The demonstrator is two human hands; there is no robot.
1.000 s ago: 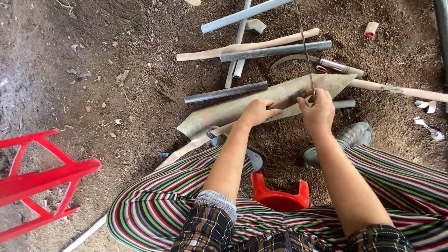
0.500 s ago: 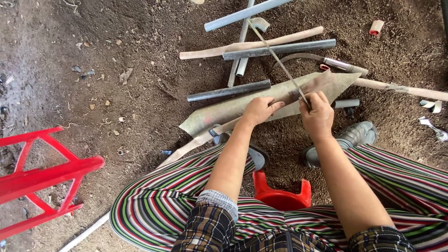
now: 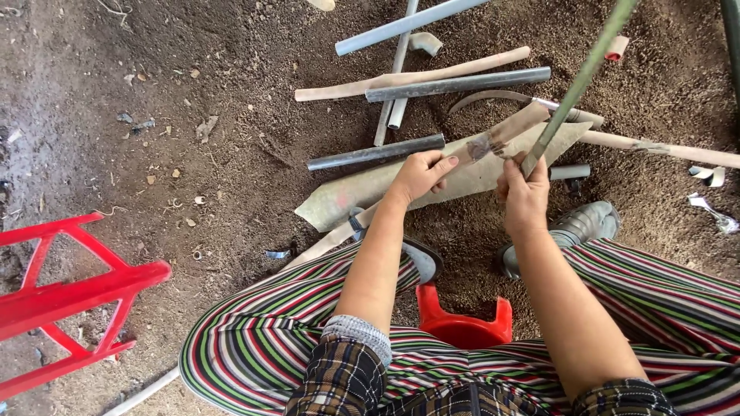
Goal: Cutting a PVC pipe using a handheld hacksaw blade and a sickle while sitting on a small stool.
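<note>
1. We see the left hand (image 3: 418, 174) grasping a thin tan strip (image 3: 505, 132) near its lower end, thumb on top and fingers curled beneath.
2. The strip rises to the far right from that hand, passing just left of the right hand (image 3: 523, 194); its far tip reaches a green rod (image 3: 580, 80).
3. The right hand is clenched around the lower end of the rod, which slants up and to the far right, out of the top of the view.
4. Whether rod and strip touch where they cross, we cannot tell.
5. Under both hands lies a broad flat sheath (image 3: 370, 189) on the dirt floor (image 3: 231, 92), its pointed end to the right.
6. Beyond the sheath we note a dark pipe (image 3: 375, 152), a grey pipe (image 3: 458, 84), a pale stick (image 3: 412, 77) and a blue-grey pipe (image 3: 408, 23), lying roughly parallel and near one another.
7. A second pale stick (image 3: 663, 149) extends to the right edge.
8. Striped trousers (image 3: 254, 339) cover both knees in the near field; a grey shoe (image 3: 578, 227) rests right of the hands.
9. A red stool (image 3: 462, 323) shows between the knees, and a red frame (image 3: 69, 296) stands at the near left, well apart from the hands.
</note>
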